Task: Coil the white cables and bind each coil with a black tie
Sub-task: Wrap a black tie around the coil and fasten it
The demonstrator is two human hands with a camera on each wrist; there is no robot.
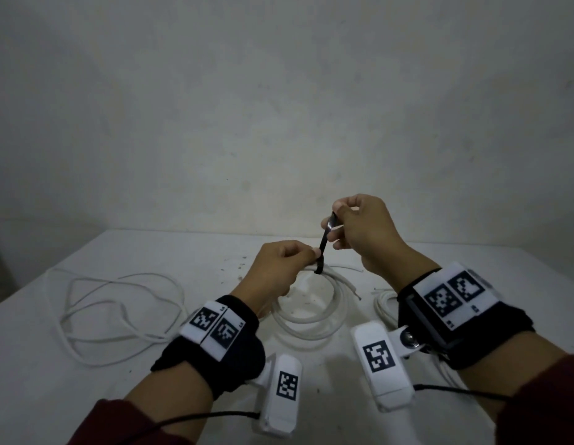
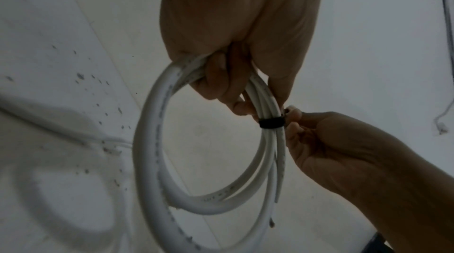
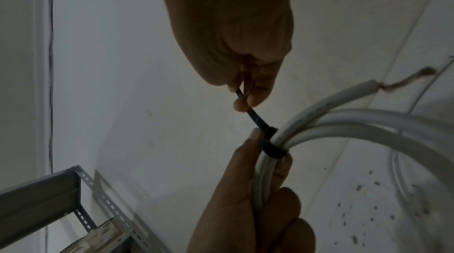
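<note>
A speckled white table (image 1: 150, 258) meets a bare pale wall (image 1: 279, 107) in dim light; grey slotted shelving (image 3: 83, 195) stands beside.

Left hand (image 1: 276, 268) curled low in a fist-like grip, right hand (image 1: 362, 232) raised just above, fingers (image 3: 260, 92) pinched tight.

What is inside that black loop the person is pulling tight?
The black tie wraps several turns of the white cable coil. The left hand covers the neighbouring strands; an exact count is unclear.

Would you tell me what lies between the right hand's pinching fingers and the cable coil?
Only the black tie, taut from the right hand to the coil; right wrist view shows it best.
</note>
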